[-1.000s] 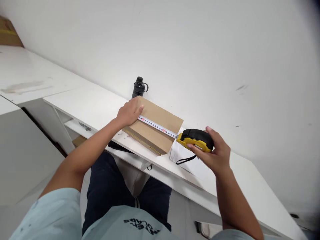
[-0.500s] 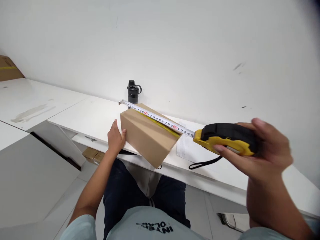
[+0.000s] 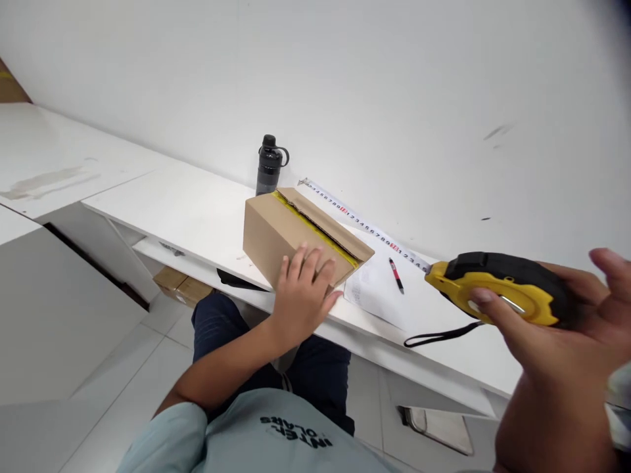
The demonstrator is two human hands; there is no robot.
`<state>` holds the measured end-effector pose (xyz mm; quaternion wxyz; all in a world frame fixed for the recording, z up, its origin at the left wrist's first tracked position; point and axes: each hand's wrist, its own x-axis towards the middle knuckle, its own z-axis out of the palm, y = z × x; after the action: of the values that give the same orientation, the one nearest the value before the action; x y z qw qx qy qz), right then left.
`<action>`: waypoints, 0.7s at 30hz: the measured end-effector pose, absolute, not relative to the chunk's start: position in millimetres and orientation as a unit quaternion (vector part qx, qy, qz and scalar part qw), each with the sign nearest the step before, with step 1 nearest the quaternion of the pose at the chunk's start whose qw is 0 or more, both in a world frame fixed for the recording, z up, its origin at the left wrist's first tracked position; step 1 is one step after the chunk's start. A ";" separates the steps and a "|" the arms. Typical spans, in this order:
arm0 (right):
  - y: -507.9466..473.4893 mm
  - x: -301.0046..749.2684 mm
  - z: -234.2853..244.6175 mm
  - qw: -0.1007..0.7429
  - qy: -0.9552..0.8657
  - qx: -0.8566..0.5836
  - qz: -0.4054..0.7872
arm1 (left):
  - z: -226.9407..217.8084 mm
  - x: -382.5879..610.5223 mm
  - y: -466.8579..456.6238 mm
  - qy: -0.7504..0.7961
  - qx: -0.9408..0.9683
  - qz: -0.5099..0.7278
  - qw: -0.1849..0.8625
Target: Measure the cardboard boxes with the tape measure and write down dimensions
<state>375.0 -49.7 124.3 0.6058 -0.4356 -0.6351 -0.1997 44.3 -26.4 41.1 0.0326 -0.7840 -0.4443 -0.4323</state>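
A brown cardboard box [image 3: 269, 226] with a strip of yellow tape along its top sits tilted at the table's front edge. My left hand [image 3: 303, 299] lies on the box's near side towards the right end, fingers spread, thumb by the corner. In my right hand [image 3: 557, 328] is a yellow and black tape measure [image 3: 497, 289], with a black wrist strap [image 3: 441, 336] dangling below. Its white blade [image 3: 367, 223] reaches out to the left behind the box, apart from it, the hooked end in the air near the bottle.
A black bottle [image 3: 269, 167] stands behind the box, near the wall. On the white table [image 3: 187, 197] lie a sheet of paper [image 3: 369, 299] and a red and black pen [image 3: 396, 276]. Small cartons [image 3: 182, 286] sit low on the left, and another carton [image 3: 12, 85] stands at the far left.
My left hand has shifted from the box's left end to its near right side. The tape measure has moved right, and its blade has come off the box top. The pen now shows.
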 end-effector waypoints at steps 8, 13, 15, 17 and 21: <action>-70.0 358.3 131.2 0.591 -0.644 -0.471 -0.121 | 64.0 -48.5 9.2 -0.394 -0.802 -0.417 -0.165; -52.4 354.4 126.6 0.575 -0.676 -0.451 -0.095 | 77.1 -73.9 -5.3 -0.426 -0.708 -0.485 -0.285; -42.4 347.6 126.7 0.558 -0.711 -0.417 -0.092 | 75.2 -69.6 -5.1 -0.451 -0.687 -0.502 -0.268; -35.9 338.6 127.7 0.544 -0.736 -0.393 -0.089 | 70.9 -62.4 0.7 -0.477 -0.670 -0.512 -0.247; -37.2 325.3 130.3 0.527 -0.739 -0.413 -0.072 | 64.3 -47.9 17.6 -0.499 -0.640 -0.522 -0.261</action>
<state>325.3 -37.2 130.3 0.5274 -0.4134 -0.7387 -0.0721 -47.9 17.6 64.3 -0.2609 -0.6403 -0.4990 -0.5224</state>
